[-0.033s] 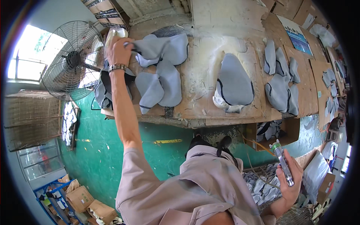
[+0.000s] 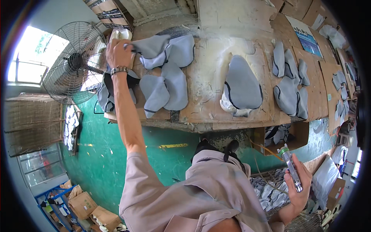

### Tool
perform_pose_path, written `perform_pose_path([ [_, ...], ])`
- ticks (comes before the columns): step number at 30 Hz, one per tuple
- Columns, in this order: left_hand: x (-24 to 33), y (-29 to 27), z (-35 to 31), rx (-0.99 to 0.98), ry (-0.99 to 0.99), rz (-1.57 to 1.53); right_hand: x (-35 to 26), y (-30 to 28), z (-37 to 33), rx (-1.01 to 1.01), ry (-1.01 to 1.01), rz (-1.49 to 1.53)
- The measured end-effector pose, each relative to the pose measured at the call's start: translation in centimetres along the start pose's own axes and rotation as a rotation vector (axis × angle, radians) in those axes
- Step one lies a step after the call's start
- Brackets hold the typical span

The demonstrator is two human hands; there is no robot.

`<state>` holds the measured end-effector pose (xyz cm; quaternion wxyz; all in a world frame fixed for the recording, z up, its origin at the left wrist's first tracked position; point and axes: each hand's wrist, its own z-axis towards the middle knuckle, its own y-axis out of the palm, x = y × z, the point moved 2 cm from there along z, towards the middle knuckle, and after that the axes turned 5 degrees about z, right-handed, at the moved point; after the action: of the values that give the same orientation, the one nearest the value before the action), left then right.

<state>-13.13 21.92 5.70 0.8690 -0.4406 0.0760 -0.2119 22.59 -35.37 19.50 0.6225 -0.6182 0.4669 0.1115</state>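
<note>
My left hand reaches over the far left of the table, its fingers closed on the edge of a grey fabric piece with dark trim. That piece is partly raised over other grey fabric pieces lying overlapped. At the lower right my right hand is wrapped round a slim silver tool with a green collar, which looks like a spray gun. A large teardrop-shaped grey piece lies at the middle of the table on a whitish, crusted patch, with pale material under its lower edge.
More grey pieces lie on the right of the cardboard-covered table. A caged fan stands at the left. Below the table edge sits a cardboard box of dark and grey pieces. A yellow hose runs near my right hand.
My left hand has shifted slightly left, drawing the grey fabric piece a little with it. My right hand and the tool stay in place.
</note>
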Motion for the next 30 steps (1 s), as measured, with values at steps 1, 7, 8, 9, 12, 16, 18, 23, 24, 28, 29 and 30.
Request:
perform_pose_path([
  [1, -1.3, 1.2, -0.2, 0.056, -0.039, 0.061, -0.3, 0.4, 0.3, 0.004, 0.009, -0.004],
  [7, -12.4, 11.9, -8.4, -0.205, -0.329, 0.383, -2.3, 1.5, 1.4, -0.019, 0.001, 0.017],
  [8, -13.4, 13.6, -9.7, -0.460, -0.515, 0.337, -2.2, 1.5, 1.6, -0.028, -0.010, 0.010],
  [9, -11.9, 14.8, -10.1, -0.471, -0.503, 0.312, -2.6, 1.6, 1.4, -0.023, -0.001, -0.011],
  [12, -10.0, 14.3, -14.3, -0.294, -0.434, 0.191, -3.4, 1.1, 1.0, -0.011, -0.048, -0.053],
  [16, -2.4, 10.8, -20.7, -0.127, -0.353, -0.176, -3.0, 0.8, 1.6, 0.084, -0.033, -0.102],
  [18, 0.8, 7.5, -24.6, -0.097, -0.345, -0.363, -2.9, -1.3, 1.0, -0.013, 0.004, -0.150],
  [23, 9.2, 3.7, -37.0, -0.195, -0.563, -0.819, -2.7, -3.2, -1.3, 0.234, -0.088, -0.131],
  [24, 9.9, 3.4, -39.8, -0.234, -0.518, -0.701, -2.5, -3.6, -1.9, 0.248, -0.155, -0.194],
  [28, 12.3, 4.1, -52.1, -0.488, -0.627, -0.614, 0.1, -6.0, -4.3, 0.178, -0.317, -0.280],
  [29, 11.8, 4.1, -55.7, -0.543, -0.640, -0.592, 0.2, -5.3, -5.7, 0.340, 0.068, -0.222],
  [30, 12.0, 4.0, -58.7, -0.665, -0.647, -0.497, 1.0, -5.8, -6.3, 0.332, 0.071, -0.209],
])
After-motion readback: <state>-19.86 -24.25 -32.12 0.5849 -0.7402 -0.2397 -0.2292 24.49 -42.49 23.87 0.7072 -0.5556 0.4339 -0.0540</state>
